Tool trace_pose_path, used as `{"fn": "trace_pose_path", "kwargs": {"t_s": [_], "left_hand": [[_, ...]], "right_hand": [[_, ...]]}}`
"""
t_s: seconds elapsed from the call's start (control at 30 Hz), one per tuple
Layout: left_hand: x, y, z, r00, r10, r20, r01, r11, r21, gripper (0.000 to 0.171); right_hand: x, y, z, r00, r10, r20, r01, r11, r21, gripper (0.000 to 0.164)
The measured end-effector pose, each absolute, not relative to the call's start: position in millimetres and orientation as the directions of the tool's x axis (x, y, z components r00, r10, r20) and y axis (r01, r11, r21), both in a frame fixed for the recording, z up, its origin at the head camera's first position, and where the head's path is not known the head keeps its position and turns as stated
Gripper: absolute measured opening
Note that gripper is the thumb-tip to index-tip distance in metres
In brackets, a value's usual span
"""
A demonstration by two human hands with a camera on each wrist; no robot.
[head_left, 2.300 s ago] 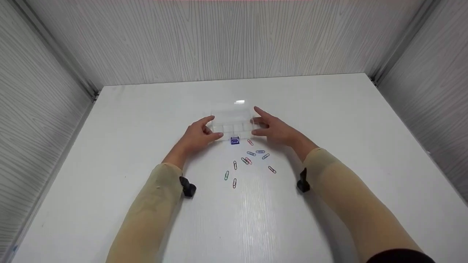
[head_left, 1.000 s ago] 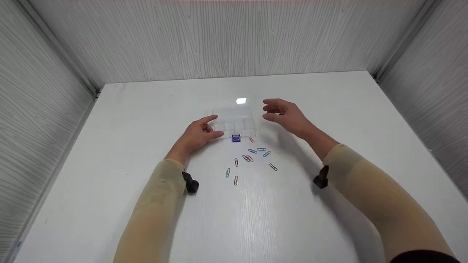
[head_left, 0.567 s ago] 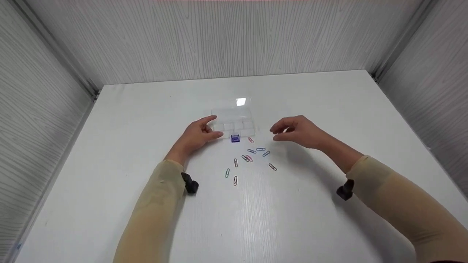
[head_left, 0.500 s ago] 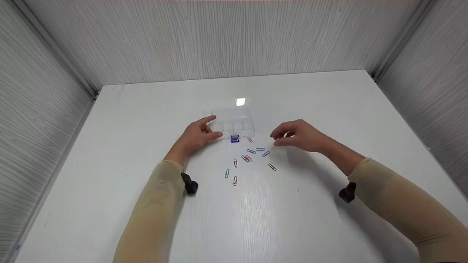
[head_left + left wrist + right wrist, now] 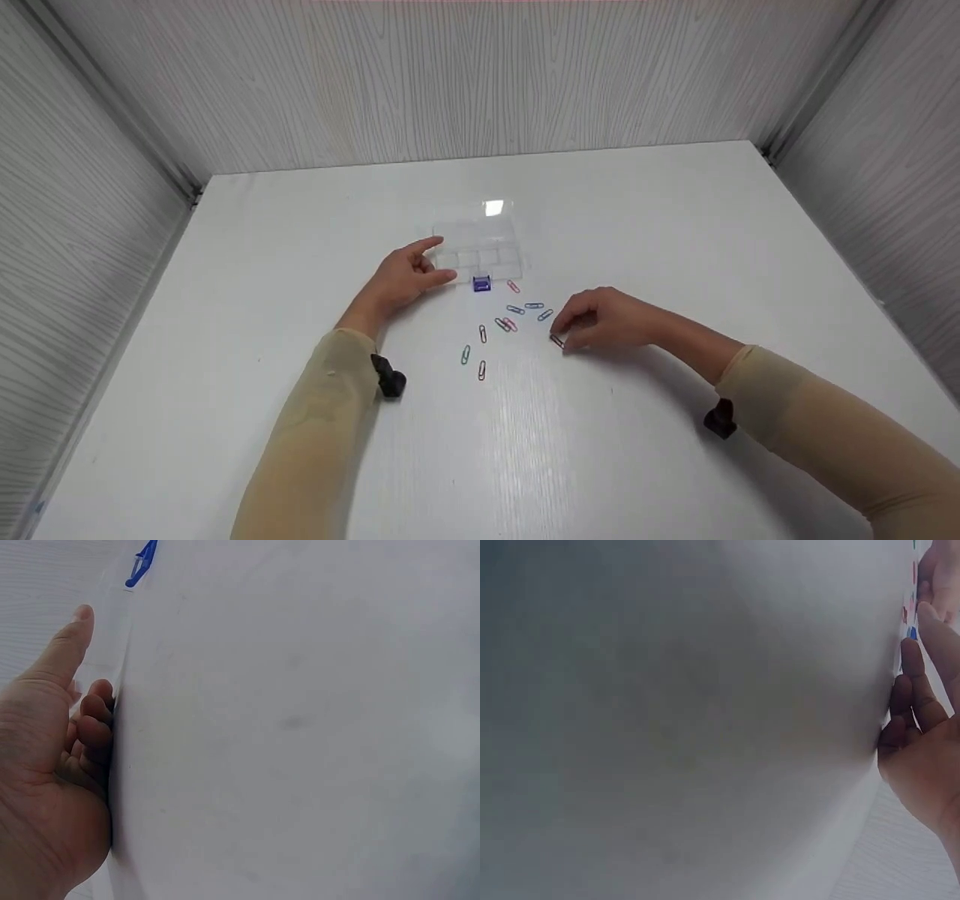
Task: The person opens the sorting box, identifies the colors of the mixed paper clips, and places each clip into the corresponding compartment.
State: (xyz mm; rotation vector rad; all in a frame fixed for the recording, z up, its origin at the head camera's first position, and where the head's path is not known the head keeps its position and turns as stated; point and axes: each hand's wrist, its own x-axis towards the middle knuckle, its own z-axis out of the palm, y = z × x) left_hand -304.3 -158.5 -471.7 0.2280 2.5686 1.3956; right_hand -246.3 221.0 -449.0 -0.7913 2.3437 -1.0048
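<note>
A clear plastic organizer box point(image 5: 489, 258) lies on the table with its lid back and a blue-purple latch point(image 5: 481, 284) at the front. My left hand point(image 5: 411, 271) holds its left end, thumb over the front corner and index finger farther back; the left wrist view shows the hand point(image 5: 56, 735) with its other fingers bent beside the wall. My right hand point(image 5: 609, 321) is down at a dark paperclip point(image 5: 556, 341), with thumb and index fingertips apart, one at each end of it. In the right wrist view the hand point(image 5: 922, 720) shows a gap between thumb and index finger.
Several paperclips are scattered in front of the box: a red one point(image 5: 513, 286), blue ones point(image 5: 534, 306), a green one point(image 5: 466, 355) and dark red ones point(image 5: 481, 370). Wood-grain panels point(image 5: 480, 82) close off the back and both sides of the white table point(image 5: 330, 450).
My right hand has left the box's right side, swung out to the right and come down toward me onto the dark paperclip. The left hand stays at the box.
</note>
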Motion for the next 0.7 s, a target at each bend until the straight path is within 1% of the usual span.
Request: {"fn": "trace_pose_path", "kwargs": {"t_s": [0.27,0.47,0.7], "left_hand": [[-305.5,-160.4,-474.1,-0.965,0.236,-0.114,0.03,0.532,0.846,0.081],[-306.6,-160.9,-473.7,-0.966,0.236,-0.108,0.039,0.544,0.838,0.08],[-304.4,-158.0,-470.4,-0.968,0.227,-0.108,0.038,0.554,0.831,0.078]], "right_hand": [[-246.9,219.8,-455.0,-0.727,-0.66,-0.189,-0.317,0.567,-0.76,0.027],[-247.7,216.8,-455.2,-0.72,-0.673,-0.17,-0.344,0.558,-0.755,0.031],[-250.4,217.7,-457.5,-0.713,-0.682,-0.165,-0.366,0.562,-0.742,0.026]]}}
